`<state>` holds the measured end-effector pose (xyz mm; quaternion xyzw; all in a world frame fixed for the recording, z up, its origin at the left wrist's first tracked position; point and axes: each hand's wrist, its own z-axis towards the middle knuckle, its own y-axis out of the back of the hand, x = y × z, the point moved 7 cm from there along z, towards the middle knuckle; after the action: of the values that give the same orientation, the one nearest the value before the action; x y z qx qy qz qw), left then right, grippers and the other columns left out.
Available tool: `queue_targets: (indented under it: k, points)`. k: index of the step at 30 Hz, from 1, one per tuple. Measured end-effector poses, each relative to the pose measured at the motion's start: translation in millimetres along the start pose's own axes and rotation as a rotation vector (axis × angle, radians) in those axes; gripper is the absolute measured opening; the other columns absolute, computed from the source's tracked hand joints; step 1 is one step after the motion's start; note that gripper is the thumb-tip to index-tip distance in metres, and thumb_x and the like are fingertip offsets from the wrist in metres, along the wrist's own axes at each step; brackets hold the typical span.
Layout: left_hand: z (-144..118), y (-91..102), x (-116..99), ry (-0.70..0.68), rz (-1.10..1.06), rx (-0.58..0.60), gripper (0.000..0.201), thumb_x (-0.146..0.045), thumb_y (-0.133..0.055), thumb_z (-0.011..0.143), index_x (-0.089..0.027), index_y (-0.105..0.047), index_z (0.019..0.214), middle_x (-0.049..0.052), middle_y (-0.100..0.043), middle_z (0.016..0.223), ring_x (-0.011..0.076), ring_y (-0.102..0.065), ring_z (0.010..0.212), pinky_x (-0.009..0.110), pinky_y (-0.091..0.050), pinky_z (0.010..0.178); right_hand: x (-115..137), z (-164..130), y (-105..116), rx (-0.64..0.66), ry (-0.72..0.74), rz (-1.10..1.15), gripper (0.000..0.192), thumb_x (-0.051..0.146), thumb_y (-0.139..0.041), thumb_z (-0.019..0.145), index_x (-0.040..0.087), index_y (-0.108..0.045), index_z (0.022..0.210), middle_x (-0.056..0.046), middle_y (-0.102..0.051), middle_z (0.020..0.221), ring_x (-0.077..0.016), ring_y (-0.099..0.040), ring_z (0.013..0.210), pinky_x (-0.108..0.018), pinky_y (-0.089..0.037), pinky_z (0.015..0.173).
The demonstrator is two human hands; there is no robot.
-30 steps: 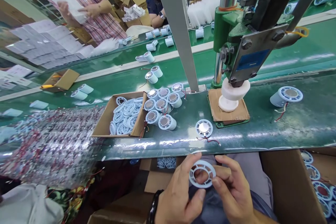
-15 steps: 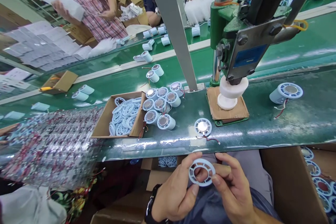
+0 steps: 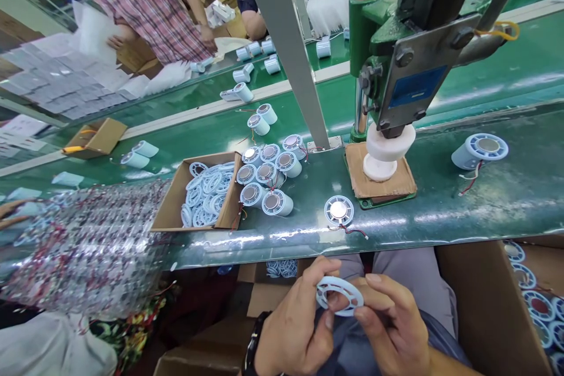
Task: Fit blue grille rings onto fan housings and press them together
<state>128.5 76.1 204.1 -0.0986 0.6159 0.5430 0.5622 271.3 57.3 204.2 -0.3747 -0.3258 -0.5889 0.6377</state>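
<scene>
A light blue slotted plastic ring (image 3: 323,285) is held over my lap, below the bench edge. My left hand (image 3: 298,320) grips its left side between thumb and fingers. On the opposite side, my right hand (image 3: 392,320) pinches the rim with thumb and fingertips. The ring is tilted, and its slots show. Just beyond my hands, a similar ring with a silver disc and thin wires (image 3: 339,210) lies on the green bench (image 3: 304,241). Behind it stands a hand press (image 3: 392,141) with a white plastic head above a white round seat on a cardboard-covered base.
A cardboard box of blue rings (image 3: 196,191) sits left on the bench, beside several blue cylinders with silver discs (image 3: 268,173). One cylinder (image 3: 480,151) stands right of the press. A metal post (image 3: 291,53) rises behind. A person in a plaid shirt (image 3: 147,9) works across the belt.
The ring has tipped to a flatter angle between my hands, which stay in nearly the same place. Across the belt, the person has lowered a white sheet of packing onto the stack.
</scene>
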Motion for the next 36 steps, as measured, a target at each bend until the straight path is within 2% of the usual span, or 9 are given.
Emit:
queue_targets:
  k: [5,10,19,28,36]
  points:
    - [2,-1.1,0,0.01,-0.025,-0.019,0.075,-0.01,-0.05,0.085,-0.027,-0.026,0.153,0.011,-0.06,0.129,0.0224,-0.067,0.105,0.035,-0.054,0.096,1,1,0,-0.008,0.014,-0.047,0.045,0.022,-0.043,0.109,0.031,-0.035,0.153,-0.004,-0.082,0.105,-0.0171,-0.079,0.101,-0.026,-0.066,0.085]
    - [2,0.6,-1,0.024,0.007,0.002,0.075,-0.008,-0.047,0.083,-0.028,-0.027,0.153,0.01,-0.06,0.128,0.0231,-0.067,0.105,0.038,-0.053,0.098,3,4,0,-0.013,0.016,-0.01,0.045,0.023,-0.043,0.109,0.03,-0.035,0.153,-0.003,-0.082,0.104,-0.0172,-0.079,0.099,-0.028,-0.066,0.084]
    - [4,-1.6,0,0.031,-0.002,-0.017,0.076,-0.008,-0.048,0.08,-0.028,-0.028,0.151,0.009,-0.06,0.128,0.0218,-0.066,0.103,0.033,-0.054,0.093,2,3,-1,-0.002,0.012,0.005,0.045,0.02,-0.043,0.109,0.029,-0.035,0.153,-0.004,-0.081,0.104,-0.017,-0.079,0.1,-0.027,-0.066,0.086]
    - [-3,0.1,4,0.042,0.001,0.0,0.078,-0.007,-0.05,0.081,-0.028,-0.025,0.153,0.012,-0.059,0.131,0.0248,-0.066,0.108,0.037,-0.053,0.096,1,2,-4,0.022,-0.022,-0.052,0.044,0.024,-0.041,0.109,0.03,-0.033,0.152,-0.005,-0.082,0.099,-0.0196,-0.08,0.095,-0.029,-0.067,0.083]
    - [-4,-0.6,9,0.076,-0.015,-0.01,0.072,-0.009,-0.048,0.087,-0.03,-0.028,0.152,0.009,-0.06,0.133,0.0209,-0.066,0.108,0.032,-0.052,0.097,-1,3,-5,0.023,-0.008,-0.042,0.046,0.025,-0.042,0.109,0.032,-0.031,0.154,-0.003,-0.082,0.103,-0.0173,-0.08,0.093,-0.026,-0.066,0.083]
